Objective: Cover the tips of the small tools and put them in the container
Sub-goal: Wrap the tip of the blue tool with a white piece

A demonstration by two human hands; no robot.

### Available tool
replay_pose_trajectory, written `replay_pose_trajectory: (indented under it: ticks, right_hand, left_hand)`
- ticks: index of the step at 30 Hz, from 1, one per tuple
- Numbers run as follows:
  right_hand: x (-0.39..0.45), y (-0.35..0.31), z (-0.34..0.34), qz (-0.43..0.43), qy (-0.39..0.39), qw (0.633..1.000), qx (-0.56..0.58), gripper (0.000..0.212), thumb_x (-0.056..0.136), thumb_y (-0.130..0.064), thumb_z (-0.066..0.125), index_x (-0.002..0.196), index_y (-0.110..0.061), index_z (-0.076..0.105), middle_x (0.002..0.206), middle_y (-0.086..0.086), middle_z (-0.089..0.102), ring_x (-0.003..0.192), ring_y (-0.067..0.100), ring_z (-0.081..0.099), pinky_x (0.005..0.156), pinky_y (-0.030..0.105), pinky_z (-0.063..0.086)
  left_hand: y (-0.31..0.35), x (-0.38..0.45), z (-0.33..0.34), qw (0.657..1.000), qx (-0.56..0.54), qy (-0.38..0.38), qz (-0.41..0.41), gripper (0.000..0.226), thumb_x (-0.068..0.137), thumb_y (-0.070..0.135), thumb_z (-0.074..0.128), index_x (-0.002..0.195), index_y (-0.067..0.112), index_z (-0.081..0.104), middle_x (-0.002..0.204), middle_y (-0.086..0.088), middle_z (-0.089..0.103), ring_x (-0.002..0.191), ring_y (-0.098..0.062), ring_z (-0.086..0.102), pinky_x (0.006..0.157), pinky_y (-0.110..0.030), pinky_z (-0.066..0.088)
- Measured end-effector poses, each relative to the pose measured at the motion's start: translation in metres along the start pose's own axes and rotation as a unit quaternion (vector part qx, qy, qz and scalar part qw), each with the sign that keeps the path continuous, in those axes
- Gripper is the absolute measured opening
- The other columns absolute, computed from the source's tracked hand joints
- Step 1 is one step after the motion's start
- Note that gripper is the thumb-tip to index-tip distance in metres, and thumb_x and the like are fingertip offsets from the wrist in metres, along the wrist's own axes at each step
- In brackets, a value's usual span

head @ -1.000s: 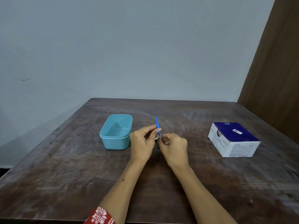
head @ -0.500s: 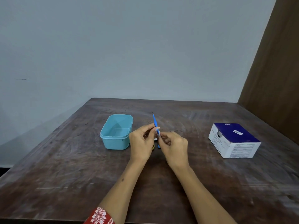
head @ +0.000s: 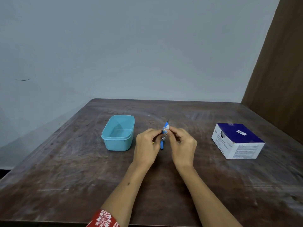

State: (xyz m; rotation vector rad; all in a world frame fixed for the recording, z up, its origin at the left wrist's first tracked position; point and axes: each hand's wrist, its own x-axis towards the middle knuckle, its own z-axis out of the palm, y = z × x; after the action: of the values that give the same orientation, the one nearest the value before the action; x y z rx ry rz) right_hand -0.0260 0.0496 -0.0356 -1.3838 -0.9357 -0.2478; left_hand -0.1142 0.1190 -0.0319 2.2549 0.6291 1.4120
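Pinching one small blue tool (head: 165,130) between them, the left hand (head: 146,145) and right hand (head: 183,145) hold it upright above the brown surface (head: 65,169), a white bit at its tip. One empty teal container (head: 118,132) sits just left; one blue-and-white box (head: 237,140) lies well right.

The right hand (head: 182,143) rose from below the left hand's (head: 146,145) fingertips to level with them. Its fingertips now pinched a white piece (head: 166,127) high on the blue tool (head: 164,133), leaving less tool exposed above both hands.
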Motion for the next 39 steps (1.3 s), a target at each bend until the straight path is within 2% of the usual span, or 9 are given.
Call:
replay_pose_trajectory:
  ticks: [4,9,14,19,24,28,31,36,39]
  right_hand:
    - [0.002,-0.003,-0.001,0.059,0.028,0.997,0.052,0.015,0.082,-0.011,0.07,0.093,-0.021,0.074,0.082,-0.01,0.068,0.075,0.006,0.067,0.064,0.016,0.051]
    - [0.004,-0.007,-0.004,0.109,0.065,0.985,0.114,0.027,0.082,-0.015,0.072,0.085,-0.042,0.068,0.087,-0.005,0.072,0.08,0.01,0.069,0.07,0.024,0.054]
    - [0.002,-0.008,0.0,0.137,-0.013,0.987,0.086,0.017,0.079,-0.017,0.074,0.082,-0.033,0.07,0.076,-0.005,0.073,0.07,0.009,0.069,0.069,0.029,0.055]
    - [0.005,-0.007,-0.003,0.161,0.05,0.978,0.121,0.012,0.08,-0.02,0.073,0.084,-0.032,0.071,0.07,-0.004,0.072,0.068,0.012,0.069,0.068,0.032,0.055]
    - [0.002,-0.011,-0.001,0.159,-0.015,0.98,0.119,0.007,0.079,-0.016,0.074,0.083,-0.022,0.073,0.068,-0.003,0.071,0.062,0.005,0.066,0.063,0.023,0.051]
    - [0.005,-0.009,-0.004,0.162,0.045,0.977,0.129,0.014,0.081,-0.019,0.073,0.08,-0.033,0.069,0.064,-0.005,0.07,0.062,0.008,0.066,0.066,0.03,0.054]
    - [0.006,-0.008,-0.005,0.16,0.05,0.977,0.13,0.01,0.081,-0.02,0.072,0.081,-0.03,0.07,0.065,-0.002,0.07,0.063,0.011,0.067,0.068,0.035,0.055]
    - [0.003,-0.011,-0.001,0.16,-0.002,0.98,0.118,0.012,0.078,-0.018,0.075,0.078,-0.028,0.069,0.069,-0.006,0.071,0.063,0.005,0.067,0.063,0.022,0.053]
    - [0.004,-0.009,-0.002,0.155,0.012,0.982,0.108,0.004,0.08,-0.021,0.074,0.082,-0.022,0.071,0.068,-0.005,0.071,0.062,0.006,0.066,0.064,0.025,0.053]
  left_hand:
    - [0.005,0.0,-0.001,0.998,0.027,-0.033,0.044,0.02,0.081,0.006,0.064,0.099,0.008,0.072,0.08,-0.006,0.069,0.068,-0.016,0.062,0.065,-0.025,0.048]
    - [0.008,-0.002,0.0,0.995,0.062,-0.058,0.059,0.022,0.081,0.003,0.065,0.102,0.007,0.071,0.086,-0.006,0.07,0.074,-0.019,0.064,0.068,-0.032,0.054]
    - [0.008,-0.001,-0.003,0.996,0.067,-0.031,0.053,0.019,0.081,0.002,0.065,0.099,0.005,0.071,0.081,-0.007,0.07,0.069,-0.017,0.064,0.063,-0.029,0.054]
    - [0.01,-0.002,-0.001,0.994,0.076,-0.053,0.053,0.023,0.081,0.001,0.065,0.103,0.004,0.07,0.088,-0.01,0.07,0.076,-0.022,0.065,0.069,-0.034,0.056]
    - [0.006,-0.001,-0.003,0.995,0.078,-0.032,0.046,0.019,0.081,0.002,0.064,0.099,0.004,0.07,0.085,-0.008,0.07,0.072,-0.02,0.065,0.066,-0.032,0.055]
    - [0.01,-0.002,-0.001,0.994,0.08,-0.045,0.052,0.022,0.08,0.001,0.064,0.101,0.003,0.07,0.087,-0.01,0.07,0.073,-0.023,0.066,0.066,-0.035,0.056]
    - [0.01,-0.002,-0.001,0.993,0.087,-0.052,0.054,0.022,0.081,0.0,0.065,0.102,0.003,0.07,0.088,-0.011,0.07,0.074,-0.024,0.066,0.068,-0.038,0.057]
    - [0.007,-0.001,-0.002,0.995,0.081,-0.035,0.05,0.021,0.079,0.003,0.064,0.1,0.004,0.07,0.086,-0.01,0.071,0.071,-0.024,0.066,0.065,-0.038,0.057]
    - [0.009,-0.001,-0.001,0.994,0.081,-0.036,0.057,0.021,0.079,0.002,0.066,0.1,0.004,0.07,0.086,-0.009,0.071,0.071,-0.024,0.067,0.064,-0.037,0.057]
